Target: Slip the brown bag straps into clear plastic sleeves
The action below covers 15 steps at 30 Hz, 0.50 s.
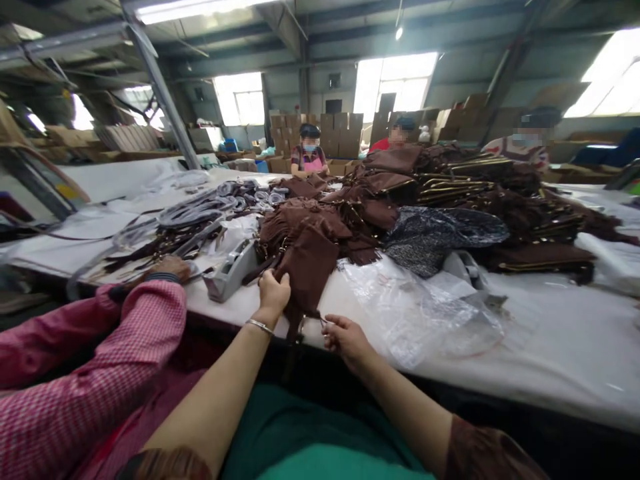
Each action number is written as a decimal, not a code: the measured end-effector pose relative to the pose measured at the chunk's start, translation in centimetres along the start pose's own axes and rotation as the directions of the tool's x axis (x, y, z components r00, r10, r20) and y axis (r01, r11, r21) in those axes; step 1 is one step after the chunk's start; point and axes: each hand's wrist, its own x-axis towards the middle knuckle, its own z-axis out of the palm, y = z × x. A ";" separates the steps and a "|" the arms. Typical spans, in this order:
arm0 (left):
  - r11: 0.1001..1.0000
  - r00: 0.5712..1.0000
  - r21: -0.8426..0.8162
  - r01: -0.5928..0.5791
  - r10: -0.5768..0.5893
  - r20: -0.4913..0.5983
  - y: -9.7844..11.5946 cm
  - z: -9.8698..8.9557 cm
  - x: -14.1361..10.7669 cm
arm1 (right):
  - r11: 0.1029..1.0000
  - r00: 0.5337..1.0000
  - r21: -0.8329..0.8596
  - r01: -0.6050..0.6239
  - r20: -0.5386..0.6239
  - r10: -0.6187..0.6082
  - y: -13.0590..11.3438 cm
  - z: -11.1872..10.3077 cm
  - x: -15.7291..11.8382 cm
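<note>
A brown bag (313,263) with fringe and metal fittings hangs over the table's front edge. My left hand (273,293), with a bracelet at its wrist, is closed on the bag's left side. My right hand (349,340) pinches close to the bag's lower right corner, where a small metallic bit shows at the fingertips. I cannot make out exactly what those fingers hold. Narrow brown strips dangle below the bag. Behind it lie more fringed brown bags (305,217).
A grey tape dispenser (231,272) stands left of the bag, clear plastic (415,313) lies to the right. A large heap of brown bags (450,180) fills the back right. Straps (185,213) lie left, near a co-worker's checked sleeve (150,313). Several people sit across the table.
</note>
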 end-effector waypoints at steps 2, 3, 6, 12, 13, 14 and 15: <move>0.959 0.987 0.235 -0.157 0.150 0.050 -3.0 -1.9 -2.2 | 1.000 0.996 -0.017 0.013 -0.093 -0.015 0.7 -1.0 0.0; 0.900 0.963 0.342 -0.269 0.249 0.103 -4.3 -3.1 -3.7 | 0.999 0.994 -0.042 0.034 -0.104 -0.038 0.9 -1.3 -0.1; 0.829 0.942 0.454 -0.327 0.250 0.223 -7.9 -6.4 -8.6 | 0.976 0.989 -0.184 0.114 -0.068 -0.128 1.5 -1.9 -1.1; 0.931 0.835 0.261 0.257 -0.350 0.426 -11.6 -7.8 -15.6 | 0.936 0.985 -0.328 0.125 -0.076 -0.158 6.3 -2.5 -3.6; 0.932 0.789 0.208 0.297 -0.362 0.496 -11.6 -7.4 -16.0 | 0.925 0.985 -0.361 0.116 -0.077 -0.153 7.1 -2.7 -4.0; 0.929 0.748 0.172 0.327 -0.366 0.554 -11.3 -7.0 -16.2 | 0.907 0.985 -0.405 0.113 -0.072 -0.155 7.8 -2.9 -4.3; 0.922 0.709 0.158 0.354 -0.374 0.598 -11.0 -6.5 -16.3 | 0.881 0.985 -0.458 0.118 -0.059 -0.162 8.2 -3.1 -4.5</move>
